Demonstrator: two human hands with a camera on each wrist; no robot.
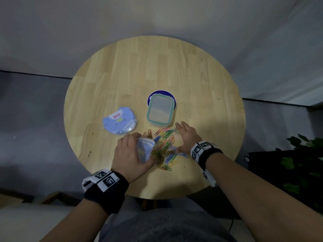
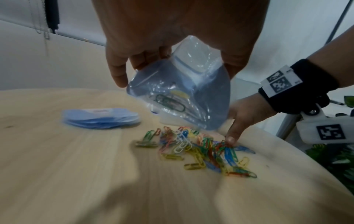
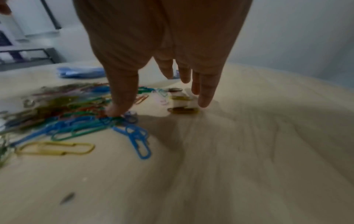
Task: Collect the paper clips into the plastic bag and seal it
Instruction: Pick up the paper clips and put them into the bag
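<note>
A heap of coloured paper clips (image 1: 166,149) (image 2: 203,150) (image 3: 72,121) lies on the round wooden table (image 1: 122,70), near its front edge. My left hand (image 1: 130,154) (image 2: 172,50) grips a clear bluish plastic bag (image 1: 145,149) (image 2: 182,94) just above the heap's left side; a few clips show inside the bag. My right hand (image 1: 186,137) (image 3: 162,84) (image 2: 243,119) is spread flat with straight fingers on the heap's right side, thumb tip touching the clips and fingers reaching past them.
A clear food box with a teal-rimmed lid (image 1: 160,110) sits on a blue round disc (image 1: 161,94) behind the clips. A stack of blue bags with a cartoon face (image 1: 119,122) (image 2: 101,119) lies to the left. Dark green plant leaves (image 1: 304,168) stand at the right.
</note>
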